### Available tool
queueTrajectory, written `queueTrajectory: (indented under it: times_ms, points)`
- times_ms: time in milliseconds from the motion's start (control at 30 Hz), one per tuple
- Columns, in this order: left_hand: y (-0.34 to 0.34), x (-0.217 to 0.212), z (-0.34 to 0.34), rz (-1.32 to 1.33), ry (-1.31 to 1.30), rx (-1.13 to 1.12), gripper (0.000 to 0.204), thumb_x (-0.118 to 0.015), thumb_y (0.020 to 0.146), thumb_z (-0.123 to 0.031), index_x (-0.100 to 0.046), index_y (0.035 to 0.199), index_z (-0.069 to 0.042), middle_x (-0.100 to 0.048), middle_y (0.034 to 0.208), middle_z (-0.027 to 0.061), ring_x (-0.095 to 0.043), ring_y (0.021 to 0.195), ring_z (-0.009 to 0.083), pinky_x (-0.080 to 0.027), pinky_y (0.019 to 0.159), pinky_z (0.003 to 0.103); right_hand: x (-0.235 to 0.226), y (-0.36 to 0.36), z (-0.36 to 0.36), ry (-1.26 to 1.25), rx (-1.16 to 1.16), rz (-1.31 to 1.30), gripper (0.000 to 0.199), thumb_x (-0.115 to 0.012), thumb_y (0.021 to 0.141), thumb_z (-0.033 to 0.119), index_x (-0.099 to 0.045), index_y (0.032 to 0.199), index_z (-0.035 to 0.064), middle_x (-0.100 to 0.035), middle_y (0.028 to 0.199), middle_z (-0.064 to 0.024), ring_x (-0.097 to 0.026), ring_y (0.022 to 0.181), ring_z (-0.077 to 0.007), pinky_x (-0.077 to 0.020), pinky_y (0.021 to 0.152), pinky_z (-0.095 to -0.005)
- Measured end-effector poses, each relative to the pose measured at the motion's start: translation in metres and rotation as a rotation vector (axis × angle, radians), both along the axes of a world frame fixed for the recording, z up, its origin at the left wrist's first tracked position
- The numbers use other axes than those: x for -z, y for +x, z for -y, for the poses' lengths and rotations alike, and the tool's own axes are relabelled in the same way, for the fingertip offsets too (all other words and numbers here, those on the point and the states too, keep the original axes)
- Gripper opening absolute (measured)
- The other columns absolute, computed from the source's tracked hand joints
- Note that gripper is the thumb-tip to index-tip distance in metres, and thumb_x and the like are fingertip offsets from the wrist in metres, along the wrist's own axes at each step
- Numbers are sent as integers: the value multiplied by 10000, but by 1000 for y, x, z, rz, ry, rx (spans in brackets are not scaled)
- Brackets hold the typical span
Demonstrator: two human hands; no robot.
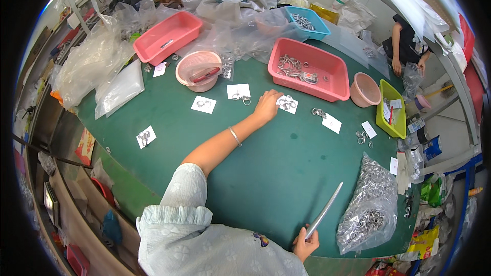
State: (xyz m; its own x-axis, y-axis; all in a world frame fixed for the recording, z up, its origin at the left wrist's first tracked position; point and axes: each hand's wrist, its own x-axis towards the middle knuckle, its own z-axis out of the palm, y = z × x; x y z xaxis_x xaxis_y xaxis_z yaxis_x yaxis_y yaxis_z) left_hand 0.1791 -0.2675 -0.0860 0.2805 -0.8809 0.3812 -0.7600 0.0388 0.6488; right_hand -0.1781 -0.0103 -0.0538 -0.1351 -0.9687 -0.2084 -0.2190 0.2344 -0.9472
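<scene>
My left hand [267, 107] reaches across the green table, its fingers curled together at the edge of a white card with a small group of metal rings [288, 103]. Whatever the fingertips may pinch is hidden. Down at the near edge, my right hand [305, 244] is wrapped round the thick end of a tapered metal ring mandrel [325, 211], which slants up and away to the right. Beside it on the right lies a clear plastic bag [369, 209] full of silvery rings. Other ring groups sit with white cards [239, 91] in a row across the table.
A pink tray [337, 74] with rings, a pink round basket [189, 66] and another pink tray [169, 36] stand toward the back. At right are a pink bowl [364, 90] and a green basket [391, 107]. Another person [406, 43] works at far right.
</scene>
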Motion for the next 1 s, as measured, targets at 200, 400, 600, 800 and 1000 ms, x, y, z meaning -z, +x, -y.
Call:
queueTrajectory:
  times_ms: [200,400,600,800,1000]
  points:
    - [3,7,15,29,35,52,222,-653,719,-25,-642,940,-9,-586,977,155,-559,914,316,-455,803,389,1,1,-1,0,15,-12,197,-596,842,75,-564,998,-41,-504,535,-7,-455,427,-55,-343,393,-216]
    - [13,17,16,-97,-85,-57,106,-645,732,-29,-652,818,32,-614,810,181,-616,725,302,-494,670,370,3,-2,0,-12,-16,-65,197,-594,842,78,-569,996,-44,-505,528,-12,-466,423,-61,-355,394,-220]
    - [11,10,21,-281,-62,-100,93,-634,738,-40,-647,795,32,-616,837,197,-615,766,339,-498,697,409,3,0,1,-6,10,-29,194,-594,841,83,-574,983,-48,-501,505,-11,-468,418,-65,-357,389,-225]
    - [2,2,20,-59,43,-101,140,-626,770,-100,-657,866,-4,-607,867,179,-601,800,338,-484,726,416,0,3,1,-7,30,-45,193,-596,838,85,-575,975,-50,-501,501,-15,-462,409,-64,-352,385,-225]
    - [0,7,19,69,2,-11,238,-624,751,-50,-631,988,-37,-560,964,169,-549,930,349,-452,824,410,-2,3,0,-26,11,-67,194,-588,843,86,-571,974,-57,-500,503,-16,-458,410,-64,-344,384,-227]
